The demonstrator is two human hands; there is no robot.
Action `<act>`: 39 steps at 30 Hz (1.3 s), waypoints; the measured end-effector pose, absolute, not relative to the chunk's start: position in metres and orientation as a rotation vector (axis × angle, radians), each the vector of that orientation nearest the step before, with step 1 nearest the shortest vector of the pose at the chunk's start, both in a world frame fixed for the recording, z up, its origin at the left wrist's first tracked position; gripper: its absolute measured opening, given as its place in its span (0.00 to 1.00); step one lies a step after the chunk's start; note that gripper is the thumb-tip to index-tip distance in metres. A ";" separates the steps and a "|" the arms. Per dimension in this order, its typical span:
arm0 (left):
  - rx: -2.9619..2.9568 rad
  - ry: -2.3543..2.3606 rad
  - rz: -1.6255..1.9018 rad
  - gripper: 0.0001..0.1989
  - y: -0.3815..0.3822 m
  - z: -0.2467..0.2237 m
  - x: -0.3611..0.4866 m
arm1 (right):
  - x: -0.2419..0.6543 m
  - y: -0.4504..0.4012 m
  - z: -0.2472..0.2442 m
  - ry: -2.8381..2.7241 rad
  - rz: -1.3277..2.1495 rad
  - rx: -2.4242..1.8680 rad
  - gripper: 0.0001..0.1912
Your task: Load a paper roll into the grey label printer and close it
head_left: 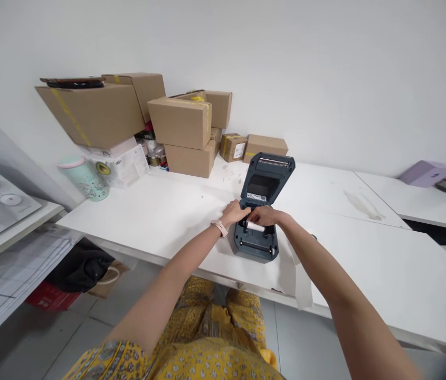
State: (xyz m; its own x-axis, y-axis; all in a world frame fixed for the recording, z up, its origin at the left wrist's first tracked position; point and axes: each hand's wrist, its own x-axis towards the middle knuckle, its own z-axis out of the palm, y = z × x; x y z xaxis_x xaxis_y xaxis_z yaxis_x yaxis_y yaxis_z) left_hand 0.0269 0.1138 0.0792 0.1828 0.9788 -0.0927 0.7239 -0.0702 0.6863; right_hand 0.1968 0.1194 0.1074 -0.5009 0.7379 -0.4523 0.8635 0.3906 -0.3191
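I read what looks like "BA" in pale letters on the red bag (54, 298). The labels on the small carton (228, 149) and inside the raised printer lid (273, 182) are too small for me; so is the white box's (132, 164) print.

Bright, even light; soft shadow on the white table (155, 211) left of the fingers (255, 215); dark, blurred corners far to their right.

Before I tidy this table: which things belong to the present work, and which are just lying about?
Apparently in use:
- dark machine with raised lid
- white roll inside it

Just lying about:
- cardboard boxes
- mint-green bottle
- purple box
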 end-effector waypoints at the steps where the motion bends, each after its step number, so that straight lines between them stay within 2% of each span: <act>1: 1.839 1.601 0.547 0.24 0.113 0.079 0.028 | 0.197 0.122 0.106 2.400 -0.788 1.425 0.24; 5: 1.866 1.613 0.622 0.24 0.101 0.079 0.029 | 0.198 0.128 0.104 2.380 -0.879 1.396 0.24; 9: 2.132 1.563 0.990 0.13 0.072 0.079 0.027 | 0.199 0.133 0.105 2.382 -0.949 1.352 0.24; 13: 2.343 1.401 0.914 0.13 0.046 0.076 0.026 | 0.198 0.138 0.108 2.360 -0.995 1.314 0.22; 16: 2.290 1.388 0.821 0.08 0.040 0.076 0.027 | 0.199 0.141 0.110 2.336 -1.010 1.321 0.21; 17: 2.268 1.384 0.805 0.10 0.039 0.077 0.027 | 0.199 0.142 0.110 2.329 -1.011 1.331 0.21; 21: 2.222 1.348 0.766 0.29 0.038 0.083 0.025 | 0.200 0.144 0.110 2.316 -1.028 1.336 0.21; 23: 2.187 1.323 0.766 0.34 0.037 0.086 0.023 | 0.201 0.145 0.111 2.315 -1.039 1.321 0.21; 30: 1.893 0.897 0.947 0.39 0.039 0.085 0.024 | 0.203 0.149 0.109 2.334 -1.005 1.331 0.20; 35: 1.625 0.817 0.978 0.46 0.044 0.077 0.030 | 0.203 0.147 0.108 2.329 -1.036 1.302 0.21; 39: 1.595 0.778 0.990 0.46 0.032 0.080 0.027 | 0.204 0.148 0.108 2.313 -1.046 1.329 0.22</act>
State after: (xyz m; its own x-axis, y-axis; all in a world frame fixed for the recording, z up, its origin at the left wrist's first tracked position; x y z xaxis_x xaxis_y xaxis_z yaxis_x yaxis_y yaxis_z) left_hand 0.0272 0.0322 0.0800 0.4453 0.8704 0.2099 -0.0022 -0.2333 0.9724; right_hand 0.2035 0.1481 0.1076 -0.5399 0.6348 -0.5528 0.8343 0.3164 -0.4515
